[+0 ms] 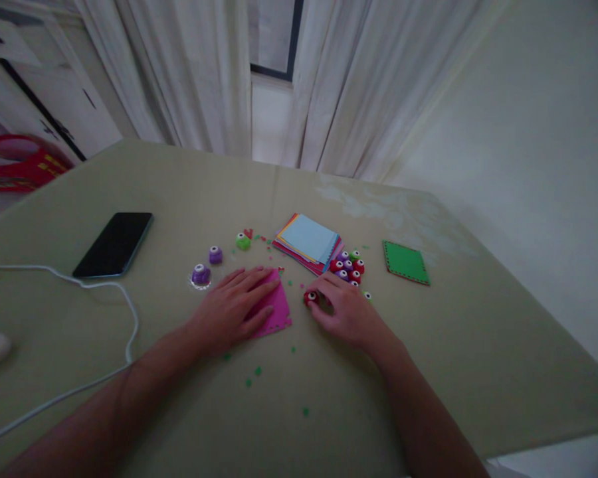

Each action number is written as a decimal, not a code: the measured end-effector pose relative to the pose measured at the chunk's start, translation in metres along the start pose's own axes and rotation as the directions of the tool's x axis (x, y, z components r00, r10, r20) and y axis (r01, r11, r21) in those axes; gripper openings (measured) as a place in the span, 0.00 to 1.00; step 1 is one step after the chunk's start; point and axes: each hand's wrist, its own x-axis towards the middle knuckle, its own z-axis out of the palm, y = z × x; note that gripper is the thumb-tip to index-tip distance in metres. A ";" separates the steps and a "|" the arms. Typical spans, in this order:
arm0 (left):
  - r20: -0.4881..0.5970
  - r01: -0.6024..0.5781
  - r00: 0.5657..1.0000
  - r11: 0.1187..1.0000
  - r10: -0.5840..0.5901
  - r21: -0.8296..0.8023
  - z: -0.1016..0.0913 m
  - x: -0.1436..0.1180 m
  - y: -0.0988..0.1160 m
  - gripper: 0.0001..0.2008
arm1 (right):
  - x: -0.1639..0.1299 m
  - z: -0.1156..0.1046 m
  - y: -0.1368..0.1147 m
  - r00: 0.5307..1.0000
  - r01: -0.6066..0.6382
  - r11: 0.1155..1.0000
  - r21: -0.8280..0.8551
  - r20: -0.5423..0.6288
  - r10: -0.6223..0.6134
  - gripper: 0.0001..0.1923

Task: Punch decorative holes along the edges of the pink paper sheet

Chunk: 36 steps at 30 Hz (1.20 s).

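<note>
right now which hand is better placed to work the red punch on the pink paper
Right. The right hand already grips the red punch beside the pink paper, which the left hand lies flat on.

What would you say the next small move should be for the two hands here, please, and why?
Probably slide the red punch left onto the edge of the pink paper. The right hand has its fingers on that punch, right beside the paper but off it, while the left hand lies flat on the paper, pinning it down.
</note>
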 end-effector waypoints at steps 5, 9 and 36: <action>-0.009 -0.015 1.000 1.000 0.015 -0.009 -0.001 0.000 0.002 0.28 | 0.001 0.000 0.001 0.998 -0.050 0.998 -0.041 -0.041 0.048 0.11; 0.045 -0.041 0.998 0.999 0.041 -0.011 -0.003 0.000 0.008 0.29 | 0.002 0.003 -0.002 0.991 -0.121 0.988 -0.093 -0.073 0.115 0.08; 0.037 -0.151 0.985 0.948 0.168 -0.282 -0.017 0.001 0.010 0.35 | 0.162 0.061 -0.055 0.989 -0.068 0.979 -0.190 -0.144 0.040 0.14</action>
